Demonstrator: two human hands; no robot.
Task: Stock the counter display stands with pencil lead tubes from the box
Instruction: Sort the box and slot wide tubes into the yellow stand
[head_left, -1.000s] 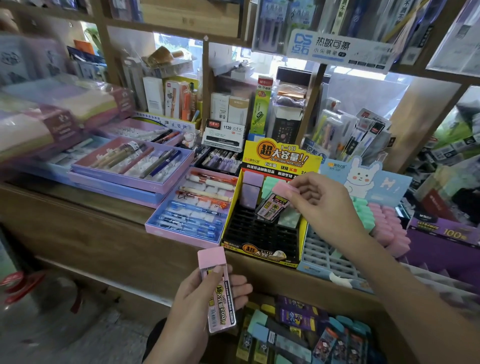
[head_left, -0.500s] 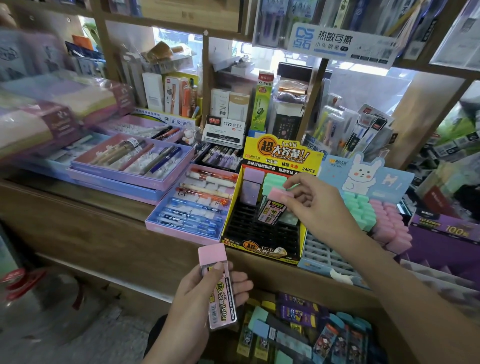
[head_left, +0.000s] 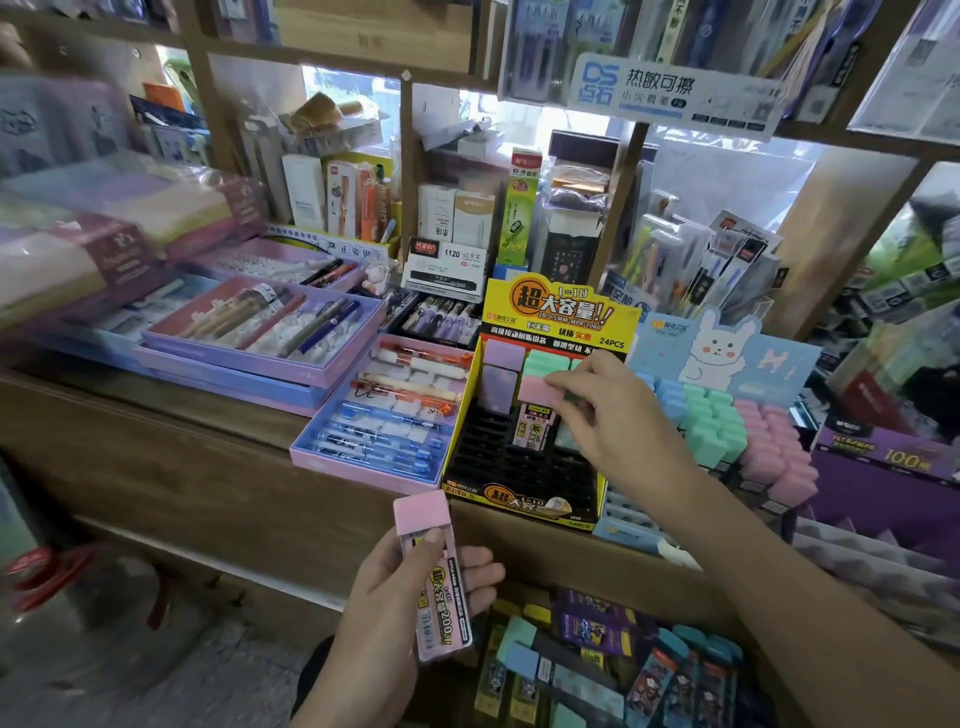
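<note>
Since the earlier frame, our right hand (head_left: 618, 415) has lowered its pink-capped lead tube (head_left: 537, 413) closer to the black grid of the yellow display stand (head_left: 519, 467). Nearest us, our left hand (head_left: 384, 603) grips a second pink lead tube (head_left: 439, 592), thumb on its face. Beyond it, the right fingertips pinch the first tube's cap, just beside the purple tubes (head_left: 501, 358) and green tubes (head_left: 545, 362) standing in the rear slots.

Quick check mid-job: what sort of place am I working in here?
Most likely a stationery shop: open pen trays on a wooden counter, a yellow display stand marked 24PCS, and a printed shelf sign overhead.
</note>
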